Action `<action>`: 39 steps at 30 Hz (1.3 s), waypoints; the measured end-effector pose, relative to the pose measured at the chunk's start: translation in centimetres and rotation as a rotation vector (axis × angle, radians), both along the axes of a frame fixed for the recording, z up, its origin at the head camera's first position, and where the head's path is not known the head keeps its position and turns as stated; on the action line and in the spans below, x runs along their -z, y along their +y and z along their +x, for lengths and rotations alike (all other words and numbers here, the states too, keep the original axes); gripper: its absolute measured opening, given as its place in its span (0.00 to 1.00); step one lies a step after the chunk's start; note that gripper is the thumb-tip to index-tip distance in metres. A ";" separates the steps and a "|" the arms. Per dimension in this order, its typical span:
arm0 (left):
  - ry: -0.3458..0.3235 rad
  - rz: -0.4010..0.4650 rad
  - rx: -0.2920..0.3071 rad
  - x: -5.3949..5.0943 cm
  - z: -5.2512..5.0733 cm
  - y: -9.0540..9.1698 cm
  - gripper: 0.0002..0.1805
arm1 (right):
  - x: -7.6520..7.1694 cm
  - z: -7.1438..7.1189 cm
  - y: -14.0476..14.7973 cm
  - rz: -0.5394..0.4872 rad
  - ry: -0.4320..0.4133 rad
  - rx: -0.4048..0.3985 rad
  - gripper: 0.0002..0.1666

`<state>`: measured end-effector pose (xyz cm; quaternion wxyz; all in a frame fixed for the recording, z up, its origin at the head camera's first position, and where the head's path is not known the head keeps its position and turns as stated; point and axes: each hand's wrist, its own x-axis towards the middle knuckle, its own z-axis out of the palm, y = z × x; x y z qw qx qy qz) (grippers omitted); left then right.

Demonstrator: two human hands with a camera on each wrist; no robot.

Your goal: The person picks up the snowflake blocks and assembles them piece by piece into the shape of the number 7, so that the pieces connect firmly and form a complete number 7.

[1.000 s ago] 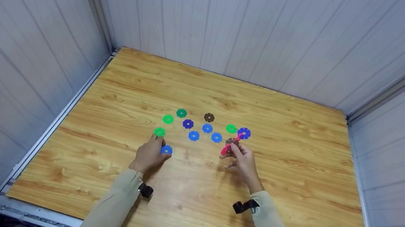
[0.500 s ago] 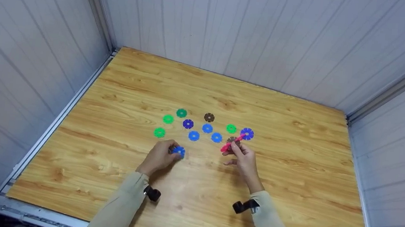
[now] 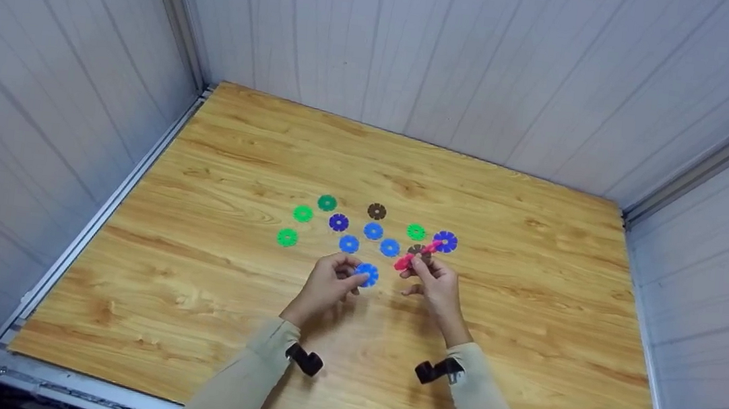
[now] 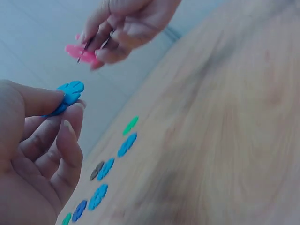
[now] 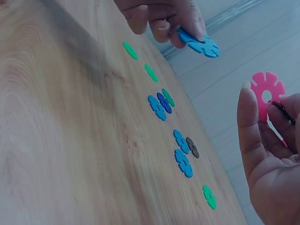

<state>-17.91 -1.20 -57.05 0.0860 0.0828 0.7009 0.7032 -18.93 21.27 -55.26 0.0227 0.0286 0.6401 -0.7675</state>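
Between the thumb and fingers of my left hand (image 3: 327, 285) is a blue slotted disc (image 3: 368, 275), raised off the table. My right hand (image 3: 440, 294) pinches a joined cluster of slotted discs, with pink discs (image 3: 403, 262) and a brown disc (image 3: 418, 251) crossing. A dark blue disc (image 3: 446, 241) shows at the cluster's far end; whether it is joined is hard to tell. In the right wrist view the pink disc (image 5: 258, 89) stands upright in the fingers, and the blue disc (image 5: 204, 45) is tilted. The hands are apart.
Flat on the wooden table (image 3: 192, 295) lie several loose discs beyond the hands, among them a green disc (image 3: 287, 237), a blue disc (image 3: 390, 247), a dark brown disc (image 3: 376, 211) and another green disc (image 3: 416, 231). Pale panel walls (image 3: 381, 44) enclose the table's back and sides.
My left hand has lifted the blue disc and carried it right, toward the right hand. The right hand stays nearly in place, with its pink and dark blue pieces turned slightly.
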 end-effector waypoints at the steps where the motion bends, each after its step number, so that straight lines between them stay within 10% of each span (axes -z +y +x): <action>1: 0.003 0.017 -0.005 -0.1 0.0 0.3 0.10 | 0.0 0.0 0.0 -0.007 0.003 -0.005 0.12; 15: -0.005 0.191 -0.030 -3.9 0.6 2.1 0.09 | 0.2 0.0 0.2 -0.030 0.044 -0.018 0.11; 39: -0.091 0.274 -0.074 -3.6 0.9 2.9 0.06 | 0.0 0.2 -0.1 -0.086 0.037 -0.031 0.09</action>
